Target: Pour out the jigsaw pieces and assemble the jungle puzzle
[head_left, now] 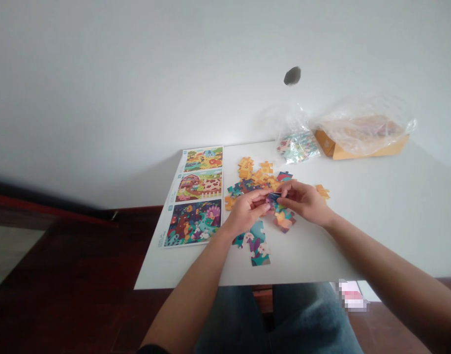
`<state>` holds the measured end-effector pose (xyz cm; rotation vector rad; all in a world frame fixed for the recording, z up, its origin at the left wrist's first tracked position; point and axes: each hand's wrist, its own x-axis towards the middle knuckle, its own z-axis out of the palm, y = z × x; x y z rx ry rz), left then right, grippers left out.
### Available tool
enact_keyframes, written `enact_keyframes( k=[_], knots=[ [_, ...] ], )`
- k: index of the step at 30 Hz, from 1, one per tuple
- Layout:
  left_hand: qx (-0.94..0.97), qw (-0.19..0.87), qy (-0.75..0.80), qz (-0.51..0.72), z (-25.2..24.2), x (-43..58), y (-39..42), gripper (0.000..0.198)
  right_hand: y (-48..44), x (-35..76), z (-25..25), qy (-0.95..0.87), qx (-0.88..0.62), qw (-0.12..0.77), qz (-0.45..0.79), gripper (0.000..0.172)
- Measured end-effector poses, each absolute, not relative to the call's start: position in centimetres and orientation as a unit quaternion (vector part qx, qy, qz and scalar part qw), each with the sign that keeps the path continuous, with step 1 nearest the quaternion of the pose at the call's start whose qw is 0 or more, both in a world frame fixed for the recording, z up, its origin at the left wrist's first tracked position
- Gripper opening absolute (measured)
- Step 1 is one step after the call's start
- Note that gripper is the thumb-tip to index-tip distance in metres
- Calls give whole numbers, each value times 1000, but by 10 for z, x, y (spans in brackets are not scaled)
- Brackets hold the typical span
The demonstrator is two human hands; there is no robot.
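Above the middle of the white table, my left hand [247, 209] and my right hand [302, 199] meet around dark blue and purple jigsaw puzzle pieces [273, 200]. Fingers of both hands pinch them; how many pieces are held I cannot tell. Just below the hands lies a joined patch with orange and pink shapes [284, 221]. Nearer to me is another joined patch, teal with white animals [260, 246]. Behind my hands spreads a heap of loose pieces, some yellow side up [246, 168], others picture side up [243, 188].
A printed sheet with three pictures [199, 187] lies on the left of the table [376, 221]. At the back stand a clear bag of puzzle pieces [298, 145] and an orange box [369, 150] under clear plastic. The wall has a dark hole [292, 76].
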<state>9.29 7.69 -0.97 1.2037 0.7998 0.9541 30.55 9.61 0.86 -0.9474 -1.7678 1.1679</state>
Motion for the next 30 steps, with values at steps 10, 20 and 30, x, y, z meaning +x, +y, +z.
enact_keyframes(
  k=[10, 20, 30],
  knots=[
    [585, 554, 375, 459, -7, 92, 78, 43, 105, 318, 6, -784, -449, 343, 256, 5],
    [693, 49, 627, 352, -16, 53, 97, 45, 105, 315, 1, -862, -422, 265, 88, 47],
    [672, 27, 689, 270, -6, 50, 95, 47, 104, 301, -6, -878, -427, 188, 101, 48]
  ],
)
